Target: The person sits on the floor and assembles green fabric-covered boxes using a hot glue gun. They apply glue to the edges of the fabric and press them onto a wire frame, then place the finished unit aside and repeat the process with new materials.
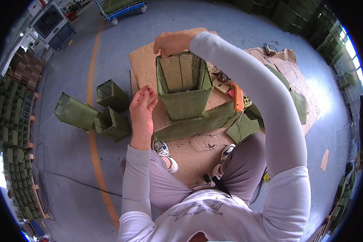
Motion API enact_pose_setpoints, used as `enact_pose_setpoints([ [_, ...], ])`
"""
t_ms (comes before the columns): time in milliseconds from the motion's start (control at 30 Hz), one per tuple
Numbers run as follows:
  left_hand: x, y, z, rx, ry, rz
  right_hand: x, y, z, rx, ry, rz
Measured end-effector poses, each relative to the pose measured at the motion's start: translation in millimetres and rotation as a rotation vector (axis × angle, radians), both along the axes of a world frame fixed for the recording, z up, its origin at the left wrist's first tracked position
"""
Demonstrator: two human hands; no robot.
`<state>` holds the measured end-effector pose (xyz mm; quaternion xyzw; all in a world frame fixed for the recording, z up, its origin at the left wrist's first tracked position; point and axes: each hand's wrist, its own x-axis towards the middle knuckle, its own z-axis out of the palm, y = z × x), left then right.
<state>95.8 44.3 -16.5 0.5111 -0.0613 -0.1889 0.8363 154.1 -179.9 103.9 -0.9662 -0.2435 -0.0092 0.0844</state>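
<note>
In front of me an open-topped box [185, 106] covered in green fabric stands upright, with wire-like lines along its inner walls. My left hand [142, 115] is raised just left of the box, thumb and fingertips pinched together. Anything in that pinch is too small to make out. My right arm reaches across to the far side, where my right hand [175, 42] is bent over the far left rim with its fingers curled down. What it grips, if anything, is hidden. A long piece of green fabric [197, 124] lies against the near side of the box.
Cardboard sheets [181, 155] cover the floor beneath the work. An orange-handled tool [238, 99] lies right of the box. Three green boxes [112, 123] stand at the left near an orange floor line [93, 68]. A blue cart [123, 11] is at the back.
</note>
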Motion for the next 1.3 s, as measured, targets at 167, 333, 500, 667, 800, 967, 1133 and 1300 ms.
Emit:
enact_pose_setpoints([
  [167, -1, 0, 2, -0.016, -0.006, -0.007, -1, -9, 2, -0.019, 0.080, -0.065],
  [333, -3, -3, 3, 0.006, -0.015, -0.028, -7, 1, -15, -0.057, -0.151, -0.016],
  [500, -1, -2, -2, -0.009, -0.037, -0.039, -12, 16, -39, -0.292, -0.439, 0.024],
  [667, -3, -1, 4, 0.020, -0.021, -0.015, -10, 4, -17, -0.084, -0.114, -0.052],
  [800, -5, -2, 6, 0.034, -0.040, -0.025, -8, -5, -20, 0.014, -0.015, -0.072],
  [967, -6, -2, 4, 0.043, -0.049, -0.050, -9, 8, -41, -0.141, -0.353, -0.037],
  [1133, -4, 0, 2, 0.051, -0.054, -0.037, -7, 16, -47, -0.136, -0.342, -0.102],
  [1300, -7, 1, 7, 0.048, -0.045, -0.036, -5, -3, -27, 0.024, -0.078, -0.074],
])
